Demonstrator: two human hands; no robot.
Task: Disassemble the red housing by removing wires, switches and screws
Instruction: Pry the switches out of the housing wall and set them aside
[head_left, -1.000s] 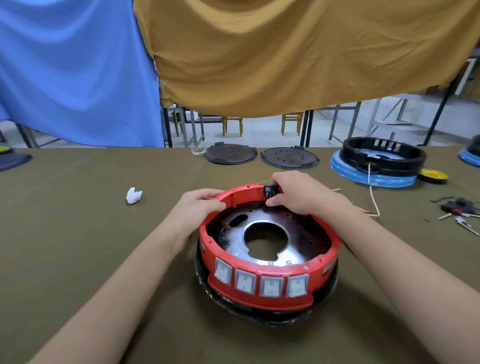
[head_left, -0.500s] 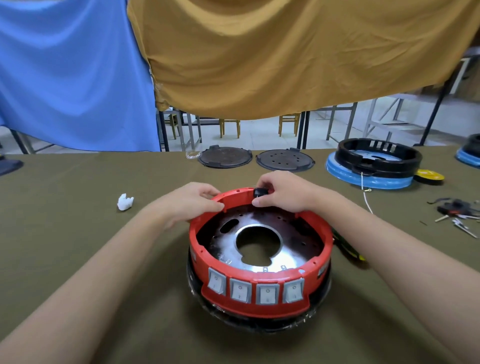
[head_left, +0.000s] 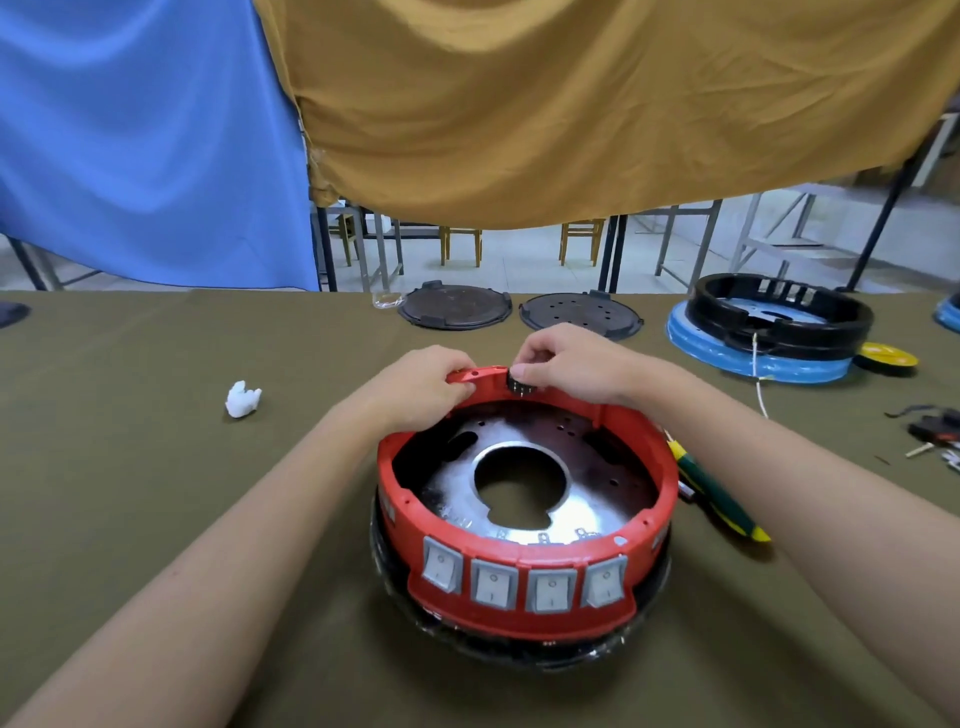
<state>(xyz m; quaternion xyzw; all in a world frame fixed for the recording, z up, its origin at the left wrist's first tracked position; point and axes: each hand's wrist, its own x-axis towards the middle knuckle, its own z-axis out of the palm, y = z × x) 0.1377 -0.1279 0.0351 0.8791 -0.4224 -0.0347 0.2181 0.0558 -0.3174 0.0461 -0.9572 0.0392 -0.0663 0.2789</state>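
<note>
The round red housing (head_left: 660, 483) sits on a black base in the middle of the olive table, with a shiny metal plate (head_left: 452, 483) inside and several grey rocker switches (head_left: 522, 582) on its near face. At the far rim sits a small black round part (head_left: 519, 383). My right hand (head_left: 576, 364) pinches that black part with thumb and fingers. My left hand (head_left: 421, 387) grips the far left rim of the housing beside it.
A green and yellow screwdriver (head_left: 719, 499) lies right of the housing. Two dark round lids (head_left: 457, 306) lie at the table's far edge. A black ring on a blue base (head_left: 769, 325) stands far right, a white scrap (head_left: 241, 399) lies left, small parts (head_left: 935, 434) at the right edge.
My left hand has slid along the far rim toward the black part. My right hand keeps pinching that part at the same spot. The camera has shifted a little.
</note>
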